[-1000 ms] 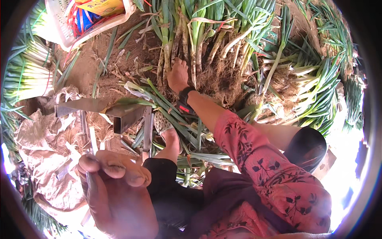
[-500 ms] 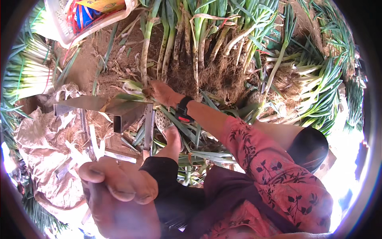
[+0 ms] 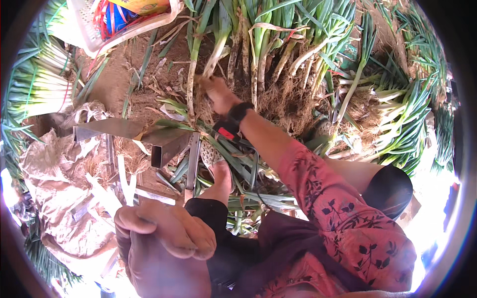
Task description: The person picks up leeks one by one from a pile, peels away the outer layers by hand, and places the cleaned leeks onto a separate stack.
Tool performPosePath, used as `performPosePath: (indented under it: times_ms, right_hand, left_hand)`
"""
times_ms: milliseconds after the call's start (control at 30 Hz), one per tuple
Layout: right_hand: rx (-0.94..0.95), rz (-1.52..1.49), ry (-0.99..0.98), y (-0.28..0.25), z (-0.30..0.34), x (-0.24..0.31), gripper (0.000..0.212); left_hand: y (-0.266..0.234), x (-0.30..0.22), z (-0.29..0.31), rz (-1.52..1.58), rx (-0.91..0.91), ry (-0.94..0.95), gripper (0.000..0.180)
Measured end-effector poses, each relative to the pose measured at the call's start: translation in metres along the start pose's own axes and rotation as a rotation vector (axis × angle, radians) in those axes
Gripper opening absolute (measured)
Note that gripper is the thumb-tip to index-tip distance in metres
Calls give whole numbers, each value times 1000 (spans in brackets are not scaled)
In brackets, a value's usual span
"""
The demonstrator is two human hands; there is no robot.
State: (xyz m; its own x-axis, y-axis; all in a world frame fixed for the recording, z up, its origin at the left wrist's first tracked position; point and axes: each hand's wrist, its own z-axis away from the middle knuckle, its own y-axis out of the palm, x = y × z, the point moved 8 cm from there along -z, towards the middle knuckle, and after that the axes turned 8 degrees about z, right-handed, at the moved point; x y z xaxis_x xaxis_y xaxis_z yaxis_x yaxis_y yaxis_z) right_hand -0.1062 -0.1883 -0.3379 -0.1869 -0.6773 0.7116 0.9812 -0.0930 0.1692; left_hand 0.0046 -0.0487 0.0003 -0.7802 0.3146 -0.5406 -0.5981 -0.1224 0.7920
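Note:
My right hand (image 3: pixel 218 93), with a black band on the wrist, is closed around the lower end of a large green onion (image 3: pixel 217 53). That onion leans, its green leaves pointing away from me. Another upright green onion (image 3: pixel 191 82) stands just left of the hand. My left hand (image 3: pixel 161 231) is at the lower left, close to the camera, fingers curled; what it holds, if anything, is hidden. Beyond it, pale stalks (image 3: pixel 127 186) with roots lie beside a metal frame (image 3: pixel 166 139). I cannot tell whether they touch that hand.
A row of rooted green onions (image 3: pixel 293 64) stands at the back. Tied bundles (image 3: pixel 42 92) lie far left, and more onions (image 3: pixel 402 119) lie right. A pale basket (image 3: pixel 134 32) with red strings is at the upper left. A crumpled sack (image 3: pixel 54 188) spreads on the left.
My right hand has moved away from me, from the debris by the metal frame to a green onion, which now leans. My left hand has shifted slightly right; the whole view has shifted a little.

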Motion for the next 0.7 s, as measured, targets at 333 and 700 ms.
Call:
performPosePath:
  times_ms: [333, 700]
  right_hand:
    - [418, 297, 172, -73, 175, -169, 30]
    - [407, -302, 135, -51, 286, -22, 20]
  left_hand:
    - [27, 5, -11, -47, -136, 169, 20]
    - [-19, 26, -53, -631, -242, 204, 32]
